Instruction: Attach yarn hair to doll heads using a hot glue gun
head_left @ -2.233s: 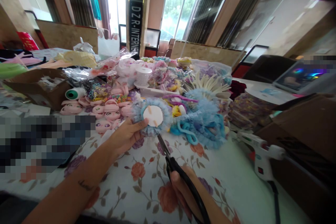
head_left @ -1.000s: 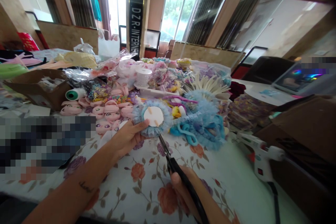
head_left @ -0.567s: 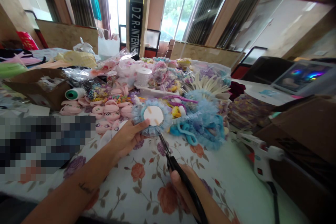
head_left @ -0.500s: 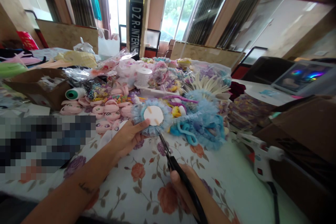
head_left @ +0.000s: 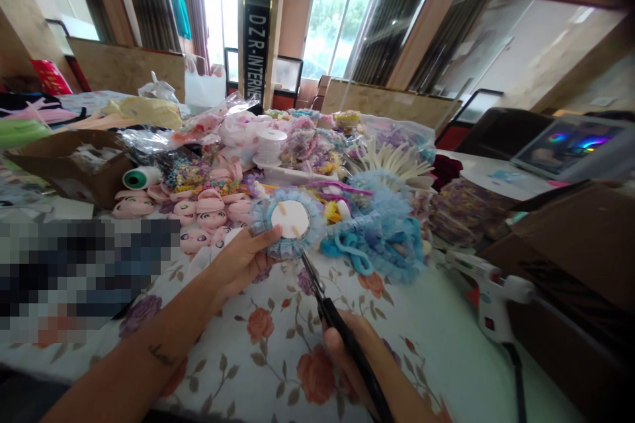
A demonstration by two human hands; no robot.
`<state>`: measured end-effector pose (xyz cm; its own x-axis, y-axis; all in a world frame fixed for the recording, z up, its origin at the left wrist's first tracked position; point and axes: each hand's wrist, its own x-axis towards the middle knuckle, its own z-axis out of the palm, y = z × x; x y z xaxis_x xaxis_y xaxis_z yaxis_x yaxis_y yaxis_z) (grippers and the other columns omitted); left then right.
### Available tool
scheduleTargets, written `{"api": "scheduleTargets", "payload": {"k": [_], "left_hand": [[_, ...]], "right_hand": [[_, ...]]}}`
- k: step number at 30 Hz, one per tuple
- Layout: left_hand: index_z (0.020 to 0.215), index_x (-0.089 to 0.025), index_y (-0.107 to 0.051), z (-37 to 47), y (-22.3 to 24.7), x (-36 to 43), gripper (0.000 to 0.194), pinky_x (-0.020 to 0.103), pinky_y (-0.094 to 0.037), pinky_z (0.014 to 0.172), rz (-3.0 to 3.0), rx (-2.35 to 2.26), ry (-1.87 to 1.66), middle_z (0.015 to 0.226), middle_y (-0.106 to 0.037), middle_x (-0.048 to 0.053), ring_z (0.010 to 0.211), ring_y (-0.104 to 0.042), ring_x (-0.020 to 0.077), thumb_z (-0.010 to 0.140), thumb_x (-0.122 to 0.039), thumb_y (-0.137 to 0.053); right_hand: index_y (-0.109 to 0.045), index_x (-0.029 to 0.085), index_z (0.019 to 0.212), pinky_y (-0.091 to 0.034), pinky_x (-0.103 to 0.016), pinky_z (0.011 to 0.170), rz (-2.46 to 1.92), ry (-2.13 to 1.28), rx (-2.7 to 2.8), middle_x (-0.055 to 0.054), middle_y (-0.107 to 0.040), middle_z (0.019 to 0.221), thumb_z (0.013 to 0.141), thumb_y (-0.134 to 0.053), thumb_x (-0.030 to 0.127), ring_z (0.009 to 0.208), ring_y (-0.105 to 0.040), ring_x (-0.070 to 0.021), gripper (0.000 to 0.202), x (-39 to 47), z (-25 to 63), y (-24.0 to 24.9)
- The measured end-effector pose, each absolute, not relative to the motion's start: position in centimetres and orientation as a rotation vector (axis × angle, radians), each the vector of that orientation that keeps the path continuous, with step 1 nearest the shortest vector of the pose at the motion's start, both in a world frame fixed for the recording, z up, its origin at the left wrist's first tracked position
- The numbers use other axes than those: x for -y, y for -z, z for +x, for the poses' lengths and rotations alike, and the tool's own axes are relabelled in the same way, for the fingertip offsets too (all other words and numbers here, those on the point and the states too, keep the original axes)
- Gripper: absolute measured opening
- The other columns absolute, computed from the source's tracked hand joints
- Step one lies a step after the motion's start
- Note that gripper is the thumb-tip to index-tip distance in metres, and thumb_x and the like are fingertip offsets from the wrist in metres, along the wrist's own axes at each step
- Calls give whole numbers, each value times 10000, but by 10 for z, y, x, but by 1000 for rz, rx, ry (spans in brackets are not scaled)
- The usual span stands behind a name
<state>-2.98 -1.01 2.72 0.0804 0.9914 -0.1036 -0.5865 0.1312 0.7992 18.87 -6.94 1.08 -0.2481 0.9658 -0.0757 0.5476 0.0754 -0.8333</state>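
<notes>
A light-blue ruffled lace rosette (head_left: 313,228) with a white round disc (head_left: 292,219) at its centre is held up over the table. Two small tan strips show on the disc. My left hand (head_left: 248,254) pinches the rosette's lower left edge, thumb on the front and fingers behind. In my right hand (head_left: 347,337) are black-handled scissors (head_left: 325,307), their blades pointing up and left. The blade tips come to the rosette's lower edge; whether they touch the lace I cannot tell. Right of the rosette lies a heap of blue lace trim (head_left: 391,231).
Pink doll heads (head_left: 211,211) and a thread spool (head_left: 141,177) lie behind my left hand. A white ribbon roll (head_left: 270,145) stands farther back among bagged trims. At right are a white glue gun (head_left: 491,297) and a cardboard box (head_left: 560,258). A floral cloth (head_left: 238,357) covers the table.
Both hands stay almost in place, still holding the rosette and the scissors. The scissors have shifted very slightly.
</notes>
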Motion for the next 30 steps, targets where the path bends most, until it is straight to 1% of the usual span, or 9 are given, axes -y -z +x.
{"api": "scheduleTargets", "payload": {"k": [2,6,9,14,18,22,24,26,30], "left_hand": [[1084,-143,-673,-30,-27,10,318,260,-608,706,682,-762,-1325,951,-749,84,797,-718,189,778,-222,-711],[1108,-144,-661,-28,-28,10,348,251,-608,693,684,-756,-1354,1004,-741,94,865,-713,210,771,-210,-716],[1111,-143,-658,-28,-28,9,355,250,-608,694,690,-752,-1385,1023,-737,99,898,-709,223,769,-214,-718],[1116,-149,-654,-29,-24,9,385,282,-609,720,721,-736,-1378,1017,-737,103,925,-703,243,751,-242,-738],[1105,-146,-654,-29,-23,9,386,256,-605,684,707,-739,-1381,999,-740,98,902,-708,232,740,-231,-748],[1081,-146,-659,-28,-24,8,359,228,-596,668,693,-747,-1402,1002,-738,91,892,-710,216,742,-224,-746],[1073,-139,-662,-28,-24,9,346,235,-596,669,698,-756,-1396,1002,-736,96,880,-710,216,748,-228,-740],[1071,-133,-663,-27,-23,9,347,249,-597,668,708,-760,-1387,995,-736,100,858,-712,218,748,-233,-740],[1076,-134,-664,-27,-23,9,357,241,-595,660,707,-758,-1391,995,-736,99,844,-711,211,742,-230,-746]], "right_hand": [[-657,174,867,-505,-291,625,-1481,-1078,1873,-45,-632,735,782,-511,668,650,-590,-191,522,70,193,-6],[-605,172,950,-442,-253,503,-1540,-1145,1932,-2,-565,665,840,-446,628,519,-510,-138,495,71,195,-2],[-590,157,922,-413,-257,467,-1561,-1127,1952,2,-536,631,824,-414,662,486,-480,-132,544,71,192,-4],[-574,158,914,-401,-255,443,-1543,-1155,1924,15,-516,572,808,-406,693,462,-485,-137,571,69,190,-6],[-575,170,896,-404,-247,450,-1523,-1126,1969,23,-502,548,835,-392,671,468,-485,-135,537,70,192,-6],[-582,177,893,-408,-238,454,-1527,-1130,1956,24,-507,550,817,-414,696,470,-489,-131,550,73,191,-12],[-582,179,841,-392,-232,436,-1522,-1166,1913,27,-493,534,786,-417,739,457,-473,-126,587,74,188,-17],[-563,187,745,-359,-224,406,-1488,-1212,1874,33,-460,502,752,-408,785,435,-439,-116,618,73,183,-22],[-486,200,582,-329,-221,396,-1384,-1280,1875,29,-419,477,693,-404,842,439,-398,-106,657,66,176,-27]]}}
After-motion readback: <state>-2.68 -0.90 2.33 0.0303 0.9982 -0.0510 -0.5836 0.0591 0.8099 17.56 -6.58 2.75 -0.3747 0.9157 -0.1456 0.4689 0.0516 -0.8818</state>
